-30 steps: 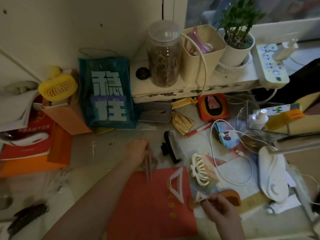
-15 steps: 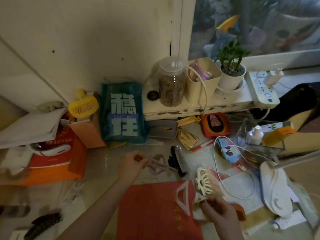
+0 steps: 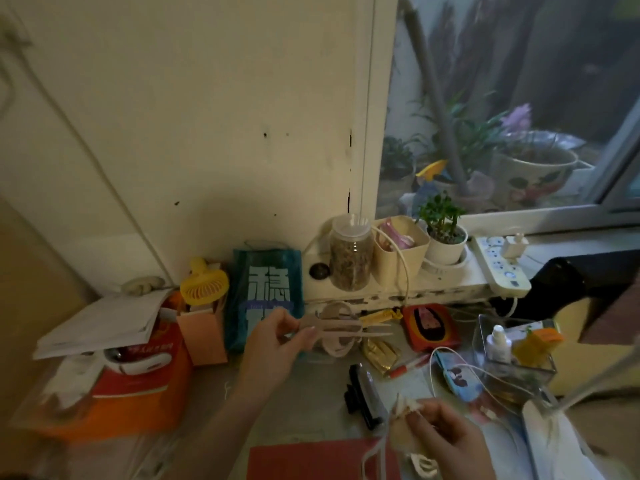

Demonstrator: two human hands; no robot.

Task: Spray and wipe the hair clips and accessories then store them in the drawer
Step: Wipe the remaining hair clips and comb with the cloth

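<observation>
My left hand (image 3: 277, 344) pinches a beige hair clip (image 3: 341, 329) with long prongs and holds it raised above the desk, prongs pointing right. My right hand (image 3: 446, 441) grips a small pale piece (image 3: 407, 407) at the lower right; whether it is a wipe or a clip I cannot tell. A black claw clip (image 3: 363, 396) lies on the desk between my hands. A white triangular clip (image 3: 375, 455) and a white claw clip (image 3: 424, 465) show partly by the red mat (image 3: 311, 460). A small white spray bottle (image 3: 498, 344) stands in a clear box (image 3: 516, 375).
A teal bag (image 3: 265, 292), yellow fan (image 3: 204, 289), orange boxes (image 3: 138, 386) and papers crowd the left. A jar (image 3: 351, 261), beige bin (image 3: 400, 251), potted plant (image 3: 445, 233) and power strip (image 3: 502, 265) line the sill. White cables (image 3: 450, 368) and a white lamp base (image 3: 561, 441) sit right.
My left hand lifted the beige clip off the mat and up toward the teal bag. My right hand stays low with its pale piece. The camera tilted upward, showing more wall and window.
</observation>
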